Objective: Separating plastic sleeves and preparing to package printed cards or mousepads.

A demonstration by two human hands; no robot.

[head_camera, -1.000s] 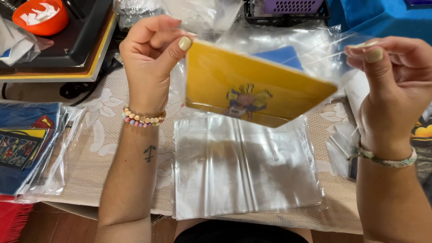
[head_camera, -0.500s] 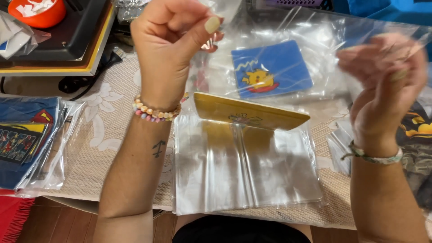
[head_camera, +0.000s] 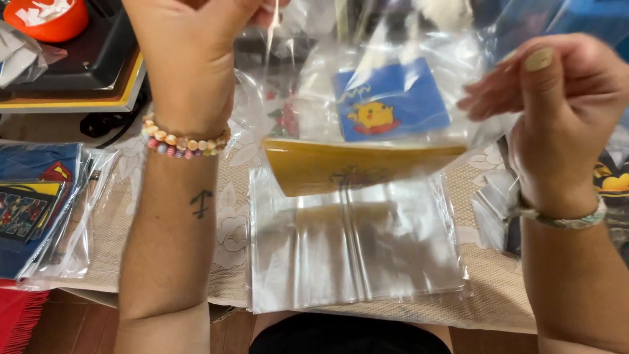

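Note:
My left hand (head_camera: 190,39) and my right hand (head_camera: 557,92) are raised and pinch the top edges of a clear plastic bag (head_camera: 393,85) held up between them. A yellow flat item (head_camera: 354,167) with a small picture on it lies at the bottom of the bag, seen almost edge-on. Through the plastic a blue card (head_camera: 392,99) with a yellow cartoon figure shows; I cannot tell if it is inside the bag or behind it. A stack of empty clear bags (head_camera: 354,246) lies flat on the table just below.
Bagged dark blue printed items (head_camera: 36,210) are piled at the left, with a red fringed cloth (head_camera: 19,314) below them. A black machine with an orange cap (head_camera: 46,19) stands at the back left. More bagged items (head_camera: 609,190) sit at the right. A lace cloth (head_camera: 229,229) covers the table.
Both hands have lifted the bag higher, and the yellow item has dropped to its bottom and tipped nearly edge-on. The blue card now shows through the plastic.

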